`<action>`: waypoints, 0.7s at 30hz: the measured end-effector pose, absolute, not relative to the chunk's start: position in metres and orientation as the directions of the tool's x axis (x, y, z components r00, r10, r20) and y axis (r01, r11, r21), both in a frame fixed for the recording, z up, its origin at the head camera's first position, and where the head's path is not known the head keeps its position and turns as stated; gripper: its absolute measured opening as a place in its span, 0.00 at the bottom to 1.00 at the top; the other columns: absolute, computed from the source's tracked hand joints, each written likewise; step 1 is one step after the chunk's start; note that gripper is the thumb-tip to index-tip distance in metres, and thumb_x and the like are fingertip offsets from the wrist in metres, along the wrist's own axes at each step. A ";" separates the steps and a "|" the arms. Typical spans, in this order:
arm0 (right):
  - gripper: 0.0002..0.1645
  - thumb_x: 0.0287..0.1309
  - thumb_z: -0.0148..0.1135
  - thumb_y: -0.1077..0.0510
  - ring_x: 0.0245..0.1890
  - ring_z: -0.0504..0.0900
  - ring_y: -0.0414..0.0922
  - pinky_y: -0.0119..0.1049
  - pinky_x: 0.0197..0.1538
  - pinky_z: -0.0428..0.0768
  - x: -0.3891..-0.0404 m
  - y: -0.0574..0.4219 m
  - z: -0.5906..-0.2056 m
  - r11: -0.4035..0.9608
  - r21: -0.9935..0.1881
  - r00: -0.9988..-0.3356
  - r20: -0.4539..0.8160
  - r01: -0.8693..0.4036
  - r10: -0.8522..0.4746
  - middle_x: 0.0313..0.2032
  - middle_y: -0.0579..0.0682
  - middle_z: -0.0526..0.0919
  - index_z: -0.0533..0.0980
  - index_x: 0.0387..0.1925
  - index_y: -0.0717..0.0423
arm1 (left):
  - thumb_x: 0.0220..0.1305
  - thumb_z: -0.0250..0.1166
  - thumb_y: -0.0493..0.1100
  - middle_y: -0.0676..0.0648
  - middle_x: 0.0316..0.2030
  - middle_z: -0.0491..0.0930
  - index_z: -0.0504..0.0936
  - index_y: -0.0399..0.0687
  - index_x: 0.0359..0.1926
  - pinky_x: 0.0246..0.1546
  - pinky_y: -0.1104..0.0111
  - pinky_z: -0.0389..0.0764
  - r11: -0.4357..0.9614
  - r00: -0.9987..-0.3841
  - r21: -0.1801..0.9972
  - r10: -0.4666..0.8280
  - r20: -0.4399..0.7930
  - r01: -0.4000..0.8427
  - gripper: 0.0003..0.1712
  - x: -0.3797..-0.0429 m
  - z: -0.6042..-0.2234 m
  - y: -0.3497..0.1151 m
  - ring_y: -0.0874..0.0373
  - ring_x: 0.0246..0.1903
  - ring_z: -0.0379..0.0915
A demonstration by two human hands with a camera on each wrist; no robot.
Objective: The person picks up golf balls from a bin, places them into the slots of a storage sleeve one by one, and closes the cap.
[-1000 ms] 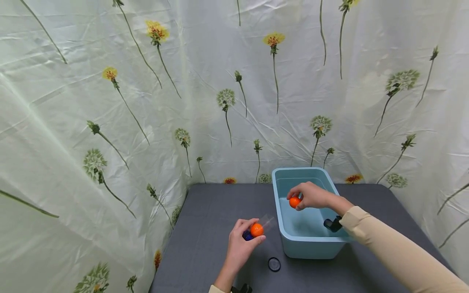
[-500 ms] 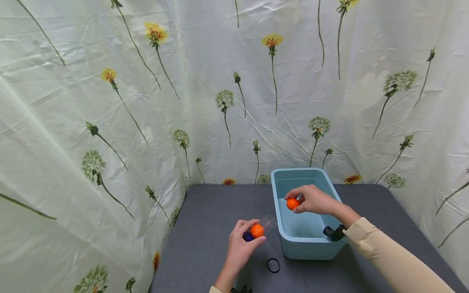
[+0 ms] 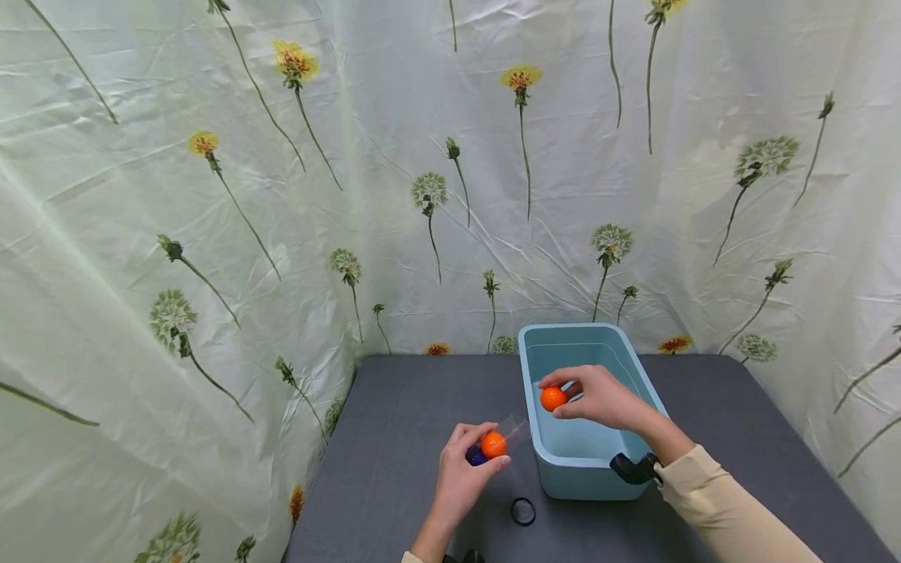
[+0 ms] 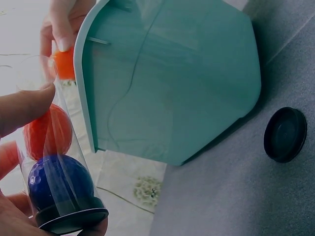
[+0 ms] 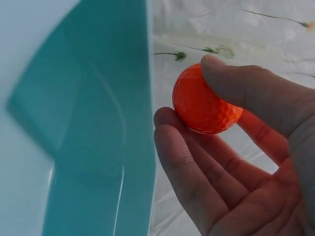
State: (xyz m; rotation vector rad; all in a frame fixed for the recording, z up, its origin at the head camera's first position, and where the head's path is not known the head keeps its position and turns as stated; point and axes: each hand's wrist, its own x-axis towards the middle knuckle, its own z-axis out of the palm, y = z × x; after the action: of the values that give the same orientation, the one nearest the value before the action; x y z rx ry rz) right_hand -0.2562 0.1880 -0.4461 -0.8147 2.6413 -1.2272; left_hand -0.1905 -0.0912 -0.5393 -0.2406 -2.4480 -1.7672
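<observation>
My left hand [image 3: 464, 467] grips a clear plastic tube [image 4: 81, 169] with a black cap at its lower end. Inside the tube a blue golf ball [image 4: 60, 182] lies at the capped end, and an orange golf ball [image 4: 48, 132] sits against it. The tube's other end points toward the blue bin [image 3: 587, 469]. Between thumb and fingers, my right hand [image 3: 601, 399] pinches a second orange golf ball [image 5: 202, 101]. That hand is over the bin's opening, near its left rim.
A loose black cap [image 3: 523, 511] lies on the dark grey table [image 3: 415, 391], in front of the bin and to the right of the left hand. A flower-printed curtain [image 3: 394, 156] hangs behind and to the left of the table.
My right hand has moved left and slightly down with its orange golf ball, closer to the tube. The left hand and its tube have stayed nearly still.
</observation>
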 end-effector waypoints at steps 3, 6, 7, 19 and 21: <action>0.24 0.56 0.76 0.53 0.43 0.85 0.47 0.38 0.37 0.83 -0.250 0.184 -0.448 0.489 -0.771 -0.850 0.126 -0.408 -0.511 0.51 0.48 0.83 0.81 0.56 0.41 | 0.51 0.80 0.52 0.56 0.43 0.74 0.85 0.66 0.53 0.45 0.66 0.78 0.312 -0.982 0.932 0.061 0.176 0.186 0.26 -0.189 -0.539 -0.091 0.58 0.44 0.74; 0.25 0.56 0.76 0.52 0.43 0.85 0.47 0.39 0.38 0.84 -0.246 0.180 -0.448 0.458 -0.797 -0.855 0.134 -0.393 -0.500 0.51 0.48 0.83 0.81 0.56 0.42 | 0.51 0.80 0.52 0.56 0.43 0.74 0.85 0.67 0.54 0.46 0.66 0.78 0.311 -0.983 0.933 0.064 0.172 0.183 0.27 -0.188 -0.538 -0.091 0.58 0.44 0.74; 0.26 0.56 0.76 0.52 0.43 0.85 0.47 0.39 0.38 0.84 -0.244 0.179 -0.449 0.450 -0.805 -0.859 0.135 -0.385 -0.494 0.51 0.48 0.83 0.81 0.56 0.43 | 0.51 0.80 0.52 0.57 0.43 0.74 0.85 0.66 0.54 0.46 0.66 0.78 0.309 -0.983 0.933 0.065 0.173 0.185 0.27 -0.188 -0.538 -0.091 0.58 0.44 0.74; 0.23 0.55 0.77 0.54 0.42 0.86 0.47 0.38 0.39 0.84 -0.231 0.162 -0.455 0.371 -0.843 -0.844 0.165 -0.389 -0.510 0.51 0.50 0.83 0.82 0.53 0.45 | 0.50 0.81 0.51 0.57 0.43 0.74 0.85 0.67 0.53 0.47 0.66 0.78 0.309 -0.976 0.925 0.071 0.208 0.219 0.27 -0.189 -0.539 -0.091 0.59 0.44 0.75; 0.23 0.55 0.77 0.53 0.41 0.86 0.47 0.37 0.39 0.84 -0.230 0.159 -0.457 0.372 -0.841 -0.840 0.161 -0.392 -0.519 0.50 0.49 0.83 0.82 0.53 0.44 | 0.50 0.81 0.51 0.57 0.43 0.74 0.85 0.69 0.53 0.48 0.66 0.78 0.307 -0.976 0.926 0.072 0.207 0.219 0.27 -0.189 -0.539 -0.091 0.59 0.44 0.75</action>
State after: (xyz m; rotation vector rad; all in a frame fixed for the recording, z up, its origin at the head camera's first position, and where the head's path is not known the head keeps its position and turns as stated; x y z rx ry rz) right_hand -0.2303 0.1594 -0.4565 -0.8318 2.4916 -1.4718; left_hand -0.1885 -0.0906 -0.5391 -0.2726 -2.4354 -1.7568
